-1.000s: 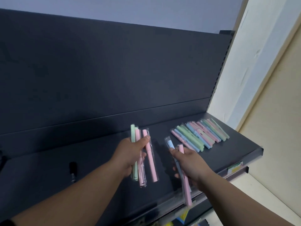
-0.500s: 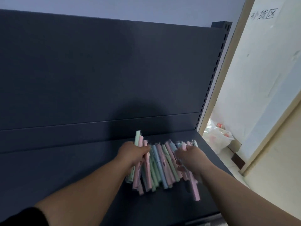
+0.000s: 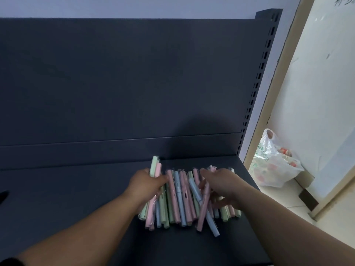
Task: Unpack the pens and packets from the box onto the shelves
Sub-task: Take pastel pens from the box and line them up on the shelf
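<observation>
Watching this feed from my end, and I'm guessing we're somewhere in the middle of the job, not near the finish. A decent row of pastel pens (image 3: 182, 198) in clear sleeves is already lying side by side on the dark shelf (image 3: 76, 189), toward its right end, just in front of the back panel (image 3: 134, 83).

The left hand (image 3: 148, 186) is curled tight around a small bunch of wrapped pens (image 3: 155, 167), green and pink ends sticking up past the thumb, and it's sitting right at the left edge of the row. So that grip is closed on product that isn't set down yet.

The right hand (image 3: 221, 183) is lying over the right part of the row with its fingers bent loosely down into the pens. A pink pen (image 3: 203, 208) and a blue pen (image 3: 206, 212) are crossing each other under it, skewed against the rest. Honestly I can't tell if it's pinching one or just nudging them.

What's left: the box isn't in view, so no idea how much is still in it, and I'm not seeing any packets on the shelf. Most of the shelf to the left is bare. There's a plastic bag (image 3: 274, 162) on the floor off to the right, nothing to do with this.
</observation>
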`<move>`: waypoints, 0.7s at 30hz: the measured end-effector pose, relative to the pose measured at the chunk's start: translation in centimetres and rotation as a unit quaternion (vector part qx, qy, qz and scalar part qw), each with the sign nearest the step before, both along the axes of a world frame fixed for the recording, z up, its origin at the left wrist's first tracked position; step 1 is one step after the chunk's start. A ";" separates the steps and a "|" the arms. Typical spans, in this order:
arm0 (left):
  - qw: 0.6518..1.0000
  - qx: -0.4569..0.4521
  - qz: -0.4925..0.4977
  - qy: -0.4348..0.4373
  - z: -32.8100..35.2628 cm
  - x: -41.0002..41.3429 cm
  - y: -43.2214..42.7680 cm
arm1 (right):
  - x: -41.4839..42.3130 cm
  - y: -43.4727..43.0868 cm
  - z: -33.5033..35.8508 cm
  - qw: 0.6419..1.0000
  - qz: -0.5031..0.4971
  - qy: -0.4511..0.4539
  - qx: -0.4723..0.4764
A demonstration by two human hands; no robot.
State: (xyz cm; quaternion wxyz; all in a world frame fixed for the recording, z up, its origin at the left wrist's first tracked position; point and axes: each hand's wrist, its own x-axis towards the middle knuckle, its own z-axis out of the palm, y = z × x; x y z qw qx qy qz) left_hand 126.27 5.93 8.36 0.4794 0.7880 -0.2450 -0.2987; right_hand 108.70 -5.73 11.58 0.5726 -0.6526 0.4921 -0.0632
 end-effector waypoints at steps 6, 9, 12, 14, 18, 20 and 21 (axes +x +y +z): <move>0.998 0.002 -0.012 0.054 1.2 -0.1 1.5 | 1.2 -0.9 -0.2 0.995 0.023 0.009 -0.097; 0.991 -0.010 -0.007 0.137 1.7 -0.3 1.8 | 1.5 -1.1 -0.5 0.983 0.055 0.038 -0.173; 0.980 -0.034 0.013 0.197 2.3 -0.7 1.7 | 1.5 -1.1 -1.1 0.960 0.100 0.105 -0.241; 0.969 -0.071 0.032 0.235 2.7 -1.1 1.5 | 1.5 -0.9 -1.2 0.946 0.124 0.128 -0.270; 0.946 -0.148 0.063 0.282 3.5 -1.7 1.1 | 1.5 0.4 -0.6 0.929 0.099 0.073 -0.349; 0.930 -0.196 0.067 0.302 4.0 -1.9 0.8 | 1.5 1.6 0.1 0.944 0.116 0.006 -0.308; 0.920 -0.224 0.066 0.316 4.3 -2.1 0.7 | 1.5 2.4 0.3 0.957 0.146 -0.025 -0.248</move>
